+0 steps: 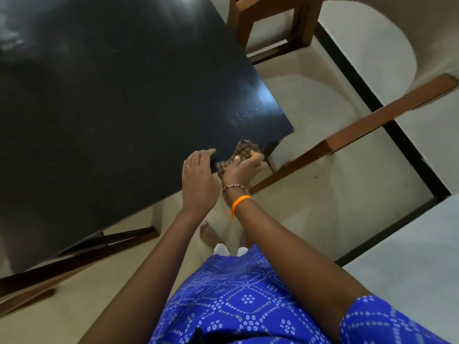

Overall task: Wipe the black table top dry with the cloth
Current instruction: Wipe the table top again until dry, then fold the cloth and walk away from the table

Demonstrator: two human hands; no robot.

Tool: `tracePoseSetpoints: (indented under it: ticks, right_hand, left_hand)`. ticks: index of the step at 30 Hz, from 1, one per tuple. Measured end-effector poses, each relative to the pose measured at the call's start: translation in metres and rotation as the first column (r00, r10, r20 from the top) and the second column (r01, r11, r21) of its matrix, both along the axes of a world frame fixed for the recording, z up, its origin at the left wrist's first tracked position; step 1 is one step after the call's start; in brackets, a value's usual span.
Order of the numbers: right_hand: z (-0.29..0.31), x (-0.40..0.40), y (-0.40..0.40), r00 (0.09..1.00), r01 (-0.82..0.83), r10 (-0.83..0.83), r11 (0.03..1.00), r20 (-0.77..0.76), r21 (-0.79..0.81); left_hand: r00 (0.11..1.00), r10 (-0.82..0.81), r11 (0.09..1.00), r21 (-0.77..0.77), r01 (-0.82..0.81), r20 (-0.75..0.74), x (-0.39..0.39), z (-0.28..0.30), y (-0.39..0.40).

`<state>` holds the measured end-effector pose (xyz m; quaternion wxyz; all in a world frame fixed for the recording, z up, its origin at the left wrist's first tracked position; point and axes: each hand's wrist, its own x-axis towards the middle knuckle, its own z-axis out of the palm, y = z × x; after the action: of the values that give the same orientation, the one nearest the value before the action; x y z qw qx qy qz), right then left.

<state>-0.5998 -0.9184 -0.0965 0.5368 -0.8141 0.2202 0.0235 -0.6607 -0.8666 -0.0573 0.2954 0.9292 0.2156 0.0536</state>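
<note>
— At the near right corner of the black table top (111, 108), what step is under way?

— Wiping, I judge, and at the very edge. The right hand (244, 166) grips the checked brown cloth (244, 148), fingers curled round it, and the cloth lies on the near rim just beside the corner, partly hanging off. The left hand (197, 176) is just to the left of it, fingers curved over the table edge — it grips the rim and nothing else.

— How far along does it look?

— Hard to say. Pale smears and glare show at the far left of the top and a bright patch near the right edge; whether that is water or only reflected light, I cannot tell.

— So what does the next move call for?

— Probably carrying the cloth back onto the surface and sweeping it toward the far left — pressed flat, in overlapping strokes — while the left hand steadies the table. A bunched cloth covers little, so spreading it would help.

— Any writing or labels?

— Faint marks sit on the top near the right corner, too blurred to read. No brand on the cloth or the wooden chair (270, 23)
</note>
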Motion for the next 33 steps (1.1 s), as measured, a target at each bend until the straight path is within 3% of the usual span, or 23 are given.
tracePoseSetpoints:
  ticks: [5, 10, 18, 22, 24, 27, 29, 31, 33]
  right_hand:
    - [-0.001, 0.020, -0.009, 0.997, 0.083, -0.083, 0.996, 0.005, 0.028]
    - [-0.004, 0.070, -0.033, 0.978, 0.208, -0.207, 0.973, 0.019, -0.105]
    - [0.001, 0.132, -0.062, 0.967, 0.219, -0.241, 0.952, -0.078, -0.215]
    - [0.008, 0.154, -0.099, 0.991, 0.096, -0.100, 0.994, -0.087, -0.052]
    - [0.012, 0.158, -0.119, 0.992, 0.085, -0.087, 0.996, -0.096, -0.024]
    - [0.023, 0.155, -0.142, 0.989, 0.139, -0.129, 0.976, -0.066, 0.168]
    - [0.030, 0.147, -0.157, 0.983, 0.182, -0.174, 0.907, -0.056, 0.379]
    - [0.035, 0.139, -0.174, 0.980, 0.192, -0.189, 0.775, -0.070, 0.602]
    - [0.039, 0.131, -0.187, 0.983, 0.173, -0.166, 0.681, -0.080, 0.712]
  left_hand:
    - [0.998, -0.068, 0.997, -0.045, 0.067, -0.018, 0.008, 0.001, 0.007]
    - [0.977, -0.201, 0.979, -0.027, 0.200, -0.066, 0.021, 0.002, 0.002]
    - [0.975, -0.222, 0.971, -0.096, 0.219, -0.020, 0.035, -0.008, 0.007]
    - [0.982, -0.176, 0.965, -0.185, 0.187, 0.072, 0.044, -0.004, 0.006]
    - [0.986, -0.146, 0.938, -0.306, 0.164, 0.080, 0.051, 0.003, 0.001]
    - [0.989, -0.144, 0.855, -0.498, 0.144, 0.039, 0.070, 0.015, -0.014]
    - [0.980, -0.200, 0.805, -0.574, 0.149, -0.025, 0.084, 0.022, -0.028]
    - [0.950, -0.298, 0.763, -0.621, 0.178, -0.094, 0.100, 0.028, -0.051]
    - [0.920, -0.376, 0.746, -0.625, 0.229, -0.112, 0.117, 0.032, -0.076]
